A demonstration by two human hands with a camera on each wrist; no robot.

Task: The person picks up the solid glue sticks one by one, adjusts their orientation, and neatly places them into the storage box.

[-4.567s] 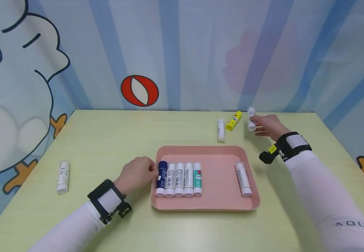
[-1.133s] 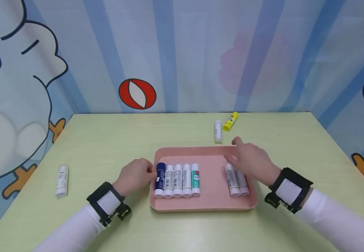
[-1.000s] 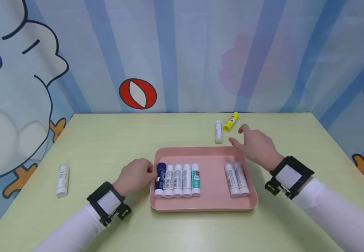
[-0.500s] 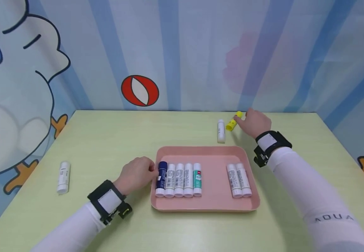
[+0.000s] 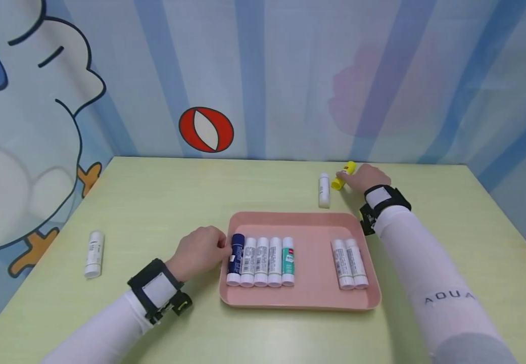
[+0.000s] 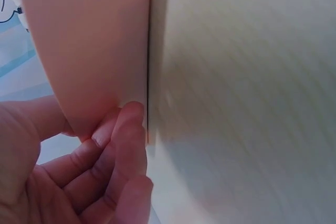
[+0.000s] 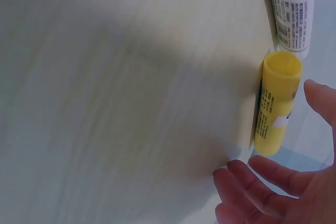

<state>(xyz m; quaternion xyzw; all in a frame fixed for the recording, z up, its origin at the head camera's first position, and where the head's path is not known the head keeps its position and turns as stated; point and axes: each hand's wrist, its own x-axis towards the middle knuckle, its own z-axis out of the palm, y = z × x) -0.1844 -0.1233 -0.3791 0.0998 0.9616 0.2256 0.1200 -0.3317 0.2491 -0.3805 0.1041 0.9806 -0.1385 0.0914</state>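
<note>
Right hand (image 5: 368, 177) open, just beside yellow glue stick (image 5: 343, 175).

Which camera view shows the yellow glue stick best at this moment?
The right wrist view: the yellow glue stick fills the frame, lying on the table just beyond the right hand's fingers. The head view shows it small and partly covered; the left wrist view misses it.

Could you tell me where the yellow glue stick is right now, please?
In the head view the yellow glue stick lies on the table beyond the tray's far right corner, beside a white stick, at the right hand.
</note>
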